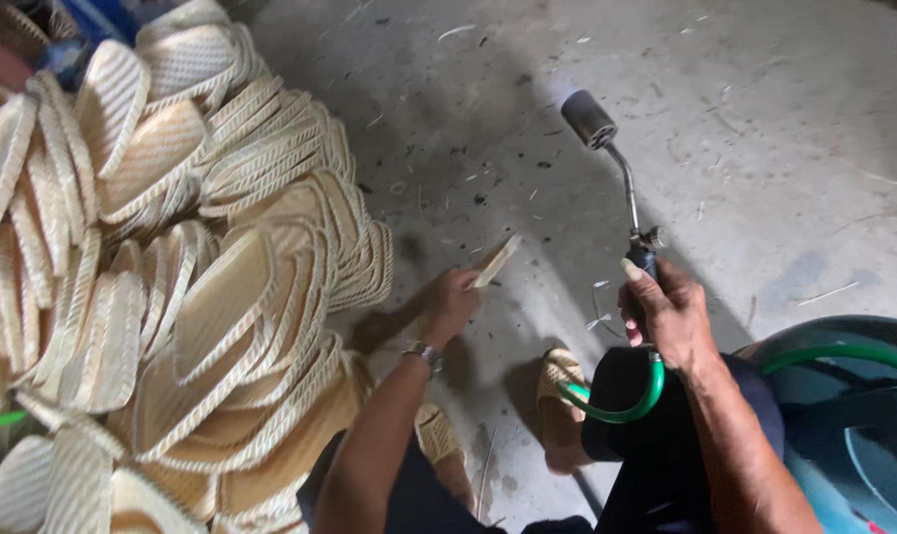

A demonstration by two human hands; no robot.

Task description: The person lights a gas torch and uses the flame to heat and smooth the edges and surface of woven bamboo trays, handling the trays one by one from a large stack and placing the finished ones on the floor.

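Note:
My left hand (450,305) holds a thin flat bamboo strip (495,262) out over the concrete floor, beside a big heap of woven bamboo trays (181,287). A metal watch (424,353) sits on that wrist. My right hand (669,314) grips the handle of a gas torch (607,158), whose metal nozzle points up and away toward the far floor. A green hose (622,407) loops from the torch handle down past my knee and off to the right.
A blue-green gas cylinder (854,435) stands at the lower right with the hose arching over it. My feet in woven sandals (557,381) rest on the grey concrete floor (745,129), which is littered with bamboo slivers. Blue objects show at the top left.

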